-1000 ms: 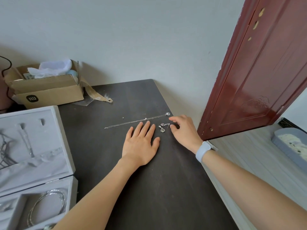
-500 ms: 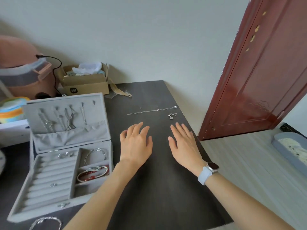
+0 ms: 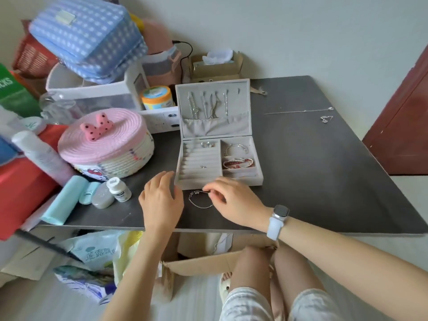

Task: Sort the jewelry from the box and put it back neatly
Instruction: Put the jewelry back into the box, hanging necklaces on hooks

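Nearest the camera, the person's bare knees [image 3: 266,269] sat under the front edge of the dark table [image 3: 324,181], with a cardboard flap [image 3: 203,262] and plastic bags [image 3: 97,256] on the floor below.

Just past that front edge, the left hand [image 3: 162,200] lay on the tabletop with its fingers loosely spread and nothing in it, the fingertips close to the front left corner of the jewelry box [image 3: 217,181]. The right hand [image 3: 234,200], with a pale blue watch [image 3: 278,220] on its wrist, had its thumb and forefinger pinched on a thin silver bracelet [image 3: 199,200]. The bracelet lay in a loop on the table between the two hands, just in front of the box's front wall.

The grey box stood open, its lid [image 3: 213,107] upright with several chains hanging inside. In the tray, rings [image 3: 206,144] sat in the padded rolls on the left; on the right a silver bangle [image 3: 236,149] lay behind a red bead bracelet [image 3: 238,163].

To the left, the table was crowded: a white pill bottle [image 3: 118,189], a grey case [image 3: 103,198], a mint tube [image 3: 62,202] and a pink-lidded woven basket [image 3: 104,144] pressed up to the box's side. To the right, the tabletop lay bare as far as its right edge.

Far back on the right, a long thin chain [image 3: 298,111] stretched out with a small pendant [image 3: 325,119] just beside it, near the edge by the red door [image 3: 405,117].
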